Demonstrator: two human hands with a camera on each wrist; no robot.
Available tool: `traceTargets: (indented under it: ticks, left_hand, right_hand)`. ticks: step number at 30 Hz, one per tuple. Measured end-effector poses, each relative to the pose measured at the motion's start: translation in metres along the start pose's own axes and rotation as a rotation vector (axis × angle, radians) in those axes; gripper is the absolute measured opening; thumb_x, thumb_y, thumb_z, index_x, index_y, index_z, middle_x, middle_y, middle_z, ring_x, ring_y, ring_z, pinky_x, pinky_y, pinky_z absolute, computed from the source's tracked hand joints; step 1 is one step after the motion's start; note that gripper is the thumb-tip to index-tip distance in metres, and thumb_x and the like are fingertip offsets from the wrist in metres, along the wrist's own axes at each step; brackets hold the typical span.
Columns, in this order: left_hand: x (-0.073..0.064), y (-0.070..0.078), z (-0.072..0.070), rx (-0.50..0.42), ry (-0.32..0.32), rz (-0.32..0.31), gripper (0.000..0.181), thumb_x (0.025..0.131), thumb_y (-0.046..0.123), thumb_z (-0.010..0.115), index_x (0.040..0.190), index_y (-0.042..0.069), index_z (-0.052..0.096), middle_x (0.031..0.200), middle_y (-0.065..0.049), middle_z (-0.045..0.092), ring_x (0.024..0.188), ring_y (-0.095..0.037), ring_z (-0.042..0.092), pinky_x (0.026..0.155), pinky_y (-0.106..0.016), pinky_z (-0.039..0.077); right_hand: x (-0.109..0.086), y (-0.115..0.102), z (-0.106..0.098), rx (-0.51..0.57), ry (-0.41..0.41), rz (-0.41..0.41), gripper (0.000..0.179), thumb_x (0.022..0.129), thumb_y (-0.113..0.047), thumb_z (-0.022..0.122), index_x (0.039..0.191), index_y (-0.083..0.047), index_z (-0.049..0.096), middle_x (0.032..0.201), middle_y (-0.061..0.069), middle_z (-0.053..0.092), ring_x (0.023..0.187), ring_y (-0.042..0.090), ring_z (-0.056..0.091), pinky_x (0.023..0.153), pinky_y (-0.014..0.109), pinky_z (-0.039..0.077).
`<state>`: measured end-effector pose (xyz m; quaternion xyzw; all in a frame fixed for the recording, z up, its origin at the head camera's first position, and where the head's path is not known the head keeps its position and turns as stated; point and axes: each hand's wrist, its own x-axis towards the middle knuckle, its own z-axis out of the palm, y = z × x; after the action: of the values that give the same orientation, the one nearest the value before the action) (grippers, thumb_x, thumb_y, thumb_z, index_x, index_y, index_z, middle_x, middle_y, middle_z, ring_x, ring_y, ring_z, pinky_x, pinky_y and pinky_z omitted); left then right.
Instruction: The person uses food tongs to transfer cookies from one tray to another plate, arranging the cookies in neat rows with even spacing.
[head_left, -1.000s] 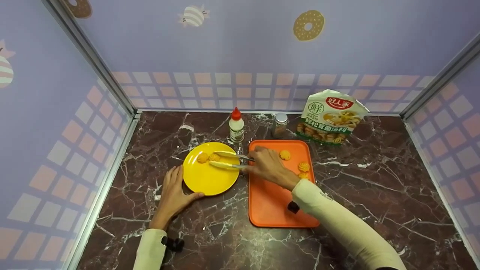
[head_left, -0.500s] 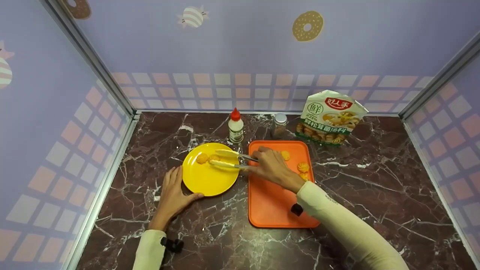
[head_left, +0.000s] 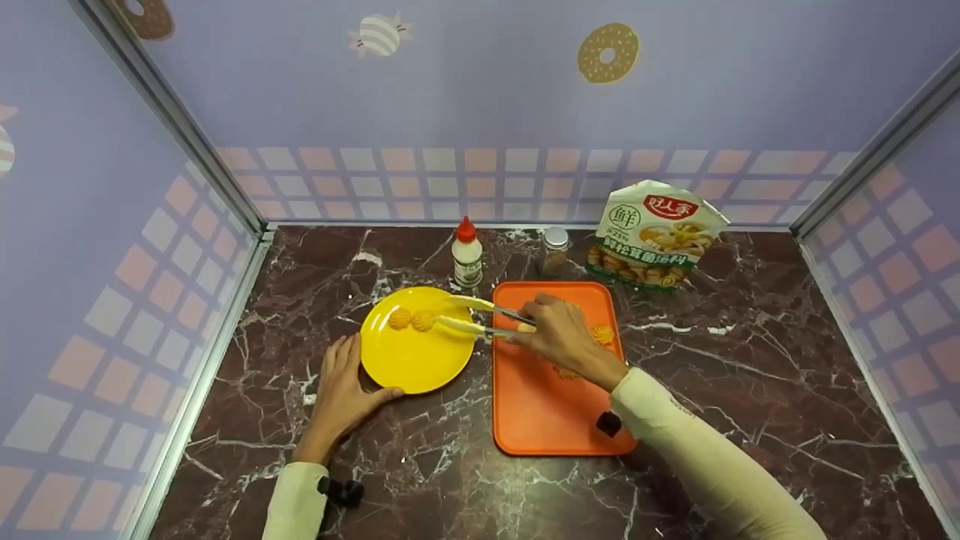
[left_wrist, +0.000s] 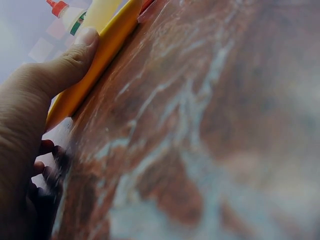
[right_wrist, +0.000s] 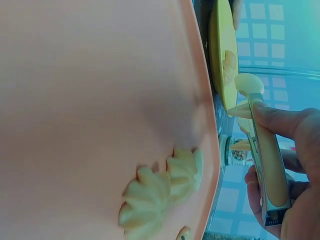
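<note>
My right hand (head_left: 562, 341) grips a pair of tongs (head_left: 466, 327) with pale yellow tips and metal arms. The tong tips stand apart over the right side of a yellow plate (head_left: 416, 364), with nothing between them. Two swirled butter cookies (head_left: 400, 319) lie side by side on the plate, left of the tips. At the plate's left rim rests my left hand (head_left: 341, 394), fingers along the edge; in the left wrist view its thumb (left_wrist: 75, 60) lies on the rim. Several more cookies (right_wrist: 145, 205) sit on an orange tray (head_left: 540, 420), partly hidden under my right hand.
Behind the plate stands a white squeeze bottle (head_left: 467, 259) with a red cap. A spice jar (head_left: 554, 251) with a silver lid is behind the tray, and a green-and-white food pouch (head_left: 656, 236) leans at the back right. Patterned panels (head_left: 480, 97) enclose the marble-look table (head_left: 420, 480).
The right hand has drawn the tongs to the right, away from the cookies on the plate, and their arms have spread. The left hand stays at the plate's rim.
</note>
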<state>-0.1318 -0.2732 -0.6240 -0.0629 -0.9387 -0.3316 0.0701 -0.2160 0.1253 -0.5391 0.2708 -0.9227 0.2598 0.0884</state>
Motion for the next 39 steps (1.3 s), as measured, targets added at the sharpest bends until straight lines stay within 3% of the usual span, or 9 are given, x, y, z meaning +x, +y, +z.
traceTargets:
  ticks: [14, 32, 39]
  left_hand:
    - [0.000, 0.000, 0.001, -0.009, -0.002, 0.004, 0.133, 0.078, 0.058, 0.096, 0.172, -0.005, 0.026, 0.172, -0.031, 0.033, 0.160, -0.050, 0.022, 0.128, -0.071, 0.018]
    - [-0.001, -0.002, 0.002, -0.010, 0.016, 0.032, 0.133, 0.076, 0.058, 0.097, 0.172, -0.004, 0.028, 0.170, -0.033, 0.034, 0.158, -0.052, 0.024, 0.128, -0.070, 0.016]
    - [-0.001, -0.001, 0.002, -0.014, 0.017, 0.025, 0.132, 0.076, 0.055, 0.098, 0.172, -0.005, 0.028, 0.170, -0.033, 0.034, 0.158, -0.052, 0.024, 0.129, -0.070, 0.016]
  right_hand:
    - [-0.015, 0.017, -0.012, -0.003, 0.032, 0.018, 0.040, 0.086, -0.034, 0.098, 0.105, -0.002, 0.084, 0.087, 0.009, 0.067, 0.070, 0.026, 0.065, 0.061, 0.044, 0.056]
    - [-0.033, 0.038, -0.021, -0.038, 0.062, 0.034, 0.041, 0.086, -0.037, 0.097, 0.106, -0.003, 0.084, 0.082, 0.008, 0.064, 0.063, 0.018, 0.048, 0.056, 0.038, 0.043]
    - [-0.040, 0.043, -0.025, -0.038, 0.073, 0.042, 0.041, 0.086, -0.034, 0.098, 0.107, -0.002, 0.085, 0.086, 0.010, 0.067, 0.064, 0.025, 0.059, 0.055, 0.044, 0.050]
